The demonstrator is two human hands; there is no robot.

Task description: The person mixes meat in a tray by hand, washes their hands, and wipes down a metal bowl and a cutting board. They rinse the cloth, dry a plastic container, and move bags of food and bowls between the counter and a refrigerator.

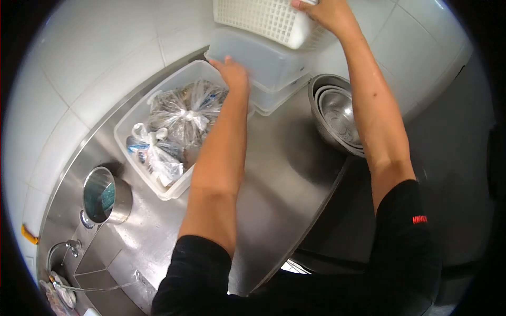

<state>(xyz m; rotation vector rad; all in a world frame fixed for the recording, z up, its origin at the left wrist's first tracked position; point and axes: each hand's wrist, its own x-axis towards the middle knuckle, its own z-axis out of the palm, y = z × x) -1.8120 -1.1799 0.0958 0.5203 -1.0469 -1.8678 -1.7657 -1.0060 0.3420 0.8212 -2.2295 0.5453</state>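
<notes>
My left hand (232,72) is at the left edge of a translucent plastic bin (258,55), its thumb and fingers closed on that side. The bin is slightly blurred and sits over another clear plastic bin (274,100). Above them, a white perforated basket (258,16) is tilted, and my right hand (327,13) grips its right end, partly cut off by the top of the view. Just beneath my left wrist, an open white plastic tub (124,134) holds a large knotted clear bag (187,113) and a smaller knotted bag (161,158).
Nested steel bowls (337,108) stand at the counter's right edge. A steel pot (121,203) with a green scouring pad (108,196) is at left. Beyond it are a tap (71,246) and a sink (124,268). A tiled wall (110,47) runs behind the steel counter (269,174).
</notes>
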